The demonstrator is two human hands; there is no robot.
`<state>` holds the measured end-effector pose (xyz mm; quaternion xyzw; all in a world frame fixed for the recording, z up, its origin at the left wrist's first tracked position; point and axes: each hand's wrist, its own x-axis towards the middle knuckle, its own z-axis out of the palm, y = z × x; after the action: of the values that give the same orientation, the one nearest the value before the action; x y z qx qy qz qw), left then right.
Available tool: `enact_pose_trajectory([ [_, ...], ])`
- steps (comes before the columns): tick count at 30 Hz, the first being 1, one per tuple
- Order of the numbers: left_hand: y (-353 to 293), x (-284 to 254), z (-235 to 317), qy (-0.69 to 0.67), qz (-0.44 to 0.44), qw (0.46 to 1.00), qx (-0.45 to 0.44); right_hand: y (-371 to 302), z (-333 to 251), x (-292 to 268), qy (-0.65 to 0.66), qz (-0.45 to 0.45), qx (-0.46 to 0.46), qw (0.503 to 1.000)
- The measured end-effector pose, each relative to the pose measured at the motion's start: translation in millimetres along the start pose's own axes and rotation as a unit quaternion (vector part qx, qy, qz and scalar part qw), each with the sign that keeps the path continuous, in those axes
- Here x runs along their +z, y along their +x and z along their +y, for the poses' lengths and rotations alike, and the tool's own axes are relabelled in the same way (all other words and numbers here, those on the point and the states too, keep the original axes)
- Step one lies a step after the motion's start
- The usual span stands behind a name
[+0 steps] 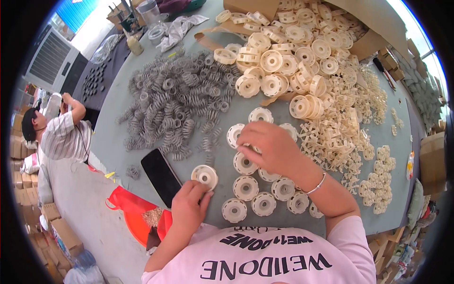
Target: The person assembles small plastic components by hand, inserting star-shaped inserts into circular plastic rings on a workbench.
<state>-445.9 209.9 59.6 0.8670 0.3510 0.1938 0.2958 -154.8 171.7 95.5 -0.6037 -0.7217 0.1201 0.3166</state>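
My left hand (190,201) grips a round cream plastic wheel (205,176) by its near rim, flat above the table edge. Fingers bent and drawn together, my right hand (269,147) is over a group of similar white wheels laid out flat in rows. Its fingertips are beside one wheel (233,135) at the group's left side; whatever they pinch is hidden. Below that hand lie more wheels, among them a front-left one (234,210) and another (263,203), some with a coil visible inside. A black phone (161,177) lies left of my left hand.
A large heap of grey coil springs (175,99) covers the table's left half. Loose cream wheels (279,61) pile up at the back, with small cream clips (331,142) on the right. An orange bucket (137,227) stands off the front edge. Another person (64,128) works at far left.
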Motion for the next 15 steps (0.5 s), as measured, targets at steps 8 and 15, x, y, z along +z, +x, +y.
enact_pose_trajectory([
  [8,-9,1,-5,-0.475,-0.056,0.809,-0.342,-35,-32,-26,0.142,-0.063,0.101,0.983],
  [15,-18,-2,18,-0.533,-0.027,0.808,-0.251,-74,-73,-9,0.228,-0.073,0.135,0.961],
])
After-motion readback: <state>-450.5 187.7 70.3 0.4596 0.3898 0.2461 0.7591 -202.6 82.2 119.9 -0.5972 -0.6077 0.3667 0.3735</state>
